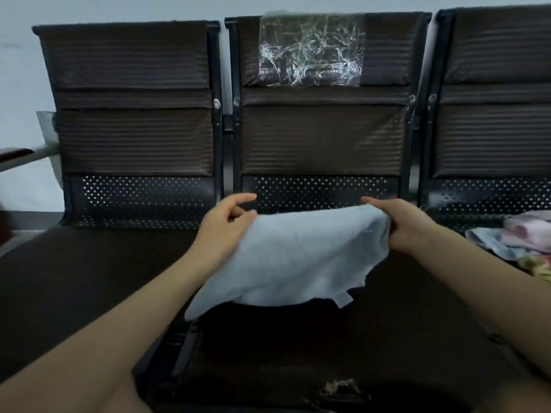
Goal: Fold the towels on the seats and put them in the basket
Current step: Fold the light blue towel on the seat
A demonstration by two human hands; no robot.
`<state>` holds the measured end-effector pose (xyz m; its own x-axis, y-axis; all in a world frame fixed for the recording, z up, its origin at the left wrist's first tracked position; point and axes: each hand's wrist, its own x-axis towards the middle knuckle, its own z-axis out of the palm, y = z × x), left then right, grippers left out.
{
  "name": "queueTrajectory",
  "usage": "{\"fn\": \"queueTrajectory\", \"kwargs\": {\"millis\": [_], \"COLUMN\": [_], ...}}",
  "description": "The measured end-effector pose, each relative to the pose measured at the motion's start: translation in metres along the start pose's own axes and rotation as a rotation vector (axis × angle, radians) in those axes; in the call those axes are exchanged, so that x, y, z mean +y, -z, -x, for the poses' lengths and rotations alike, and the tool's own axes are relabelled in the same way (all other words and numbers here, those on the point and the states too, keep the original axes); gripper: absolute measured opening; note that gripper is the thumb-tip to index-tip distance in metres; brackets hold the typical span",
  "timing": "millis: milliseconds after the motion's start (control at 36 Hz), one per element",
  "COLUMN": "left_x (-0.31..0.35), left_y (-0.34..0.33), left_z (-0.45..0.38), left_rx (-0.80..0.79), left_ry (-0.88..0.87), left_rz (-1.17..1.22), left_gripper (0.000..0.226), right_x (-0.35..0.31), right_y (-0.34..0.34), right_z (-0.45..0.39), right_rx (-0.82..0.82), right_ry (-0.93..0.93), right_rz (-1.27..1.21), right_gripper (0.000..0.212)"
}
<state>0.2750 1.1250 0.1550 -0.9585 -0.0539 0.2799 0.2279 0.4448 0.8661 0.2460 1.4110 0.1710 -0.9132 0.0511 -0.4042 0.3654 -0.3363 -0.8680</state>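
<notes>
A pale grey-blue towel (295, 257) hangs in the air over the middle seat (343, 347), stretched between both hands. My left hand (222, 226) pinches its upper left corner, index finger pointing outward. At the upper right corner my right hand (401, 225) grips the cloth with curled fingers. The towel's lower edge droops toward the seat front. No basket is in view.
A heap of pink, grey and yellow towels (518, 236) lies on the right seat. Clear crinkled plastic (311, 49) covers the middle backrest. The left seat (77, 278) is dark. A worn patch (340, 387) shows at the middle seat's front edge.
</notes>
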Motion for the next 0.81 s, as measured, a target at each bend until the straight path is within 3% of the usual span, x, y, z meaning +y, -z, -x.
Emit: {"fn": "queueTrajectory", "kwargs": {"millis": [83, 167, 306, 444, 528, 639, 722, 806], "left_x": [-0.037, -0.066, -0.090, -0.085, -0.075, -0.063, -0.054, -0.059], "left_y": [-0.007, -0.002, 0.012, 0.006, -0.001, -0.003, -0.003, -0.004], "left_z": [0.007, 0.013, 0.031, 0.059, 0.068, 0.081, 0.095, 0.107], "left_rx": [-0.186, -0.318, -0.439, -0.511, -0.494, -0.609, -0.645, -0.619], "left_ry": [0.157, 0.261, 0.442, 0.298, 0.202, 0.216, 0.188, 0.185], "left_rz": [-0.268, -0.390, -0.518, -0.680, -0.618, -0.551, -0.531, -0.535], "left_gripper": [0.042, 0.052, 0.063, 0.049, 0.041, 0.046, 0.049, 0.061], "right_x": [0.016, 0.037, 0.079, 0.086, 0.078, 0.073, 0.072, 0.075], "right_y": [0.020, 0.039, 0.054, 0.048, 0.043, 0.047, 0.053, 0.058], "right_z": [-0.004, -0.010, -0.012, -0.015, -0.009, -0.002, 0.002, 0.007], "right_rx": [0.107, 0.157, 0.023, -0.174, -0.244, -0.244, -0.265, -0.258], "right_ry": [-0.023, -0.025, -0.150, -0.044, -0.088, -0.009, -0.075, -0.010], "right_rz": [0.099, 0.305, 0.799, 1.276, 1.418, 1.694, 1.729, 1.730], "right_gripper": [0.031, 0.041, 0.010, 0.064, 0.066, 0.074, 0.080, 0.076]}}
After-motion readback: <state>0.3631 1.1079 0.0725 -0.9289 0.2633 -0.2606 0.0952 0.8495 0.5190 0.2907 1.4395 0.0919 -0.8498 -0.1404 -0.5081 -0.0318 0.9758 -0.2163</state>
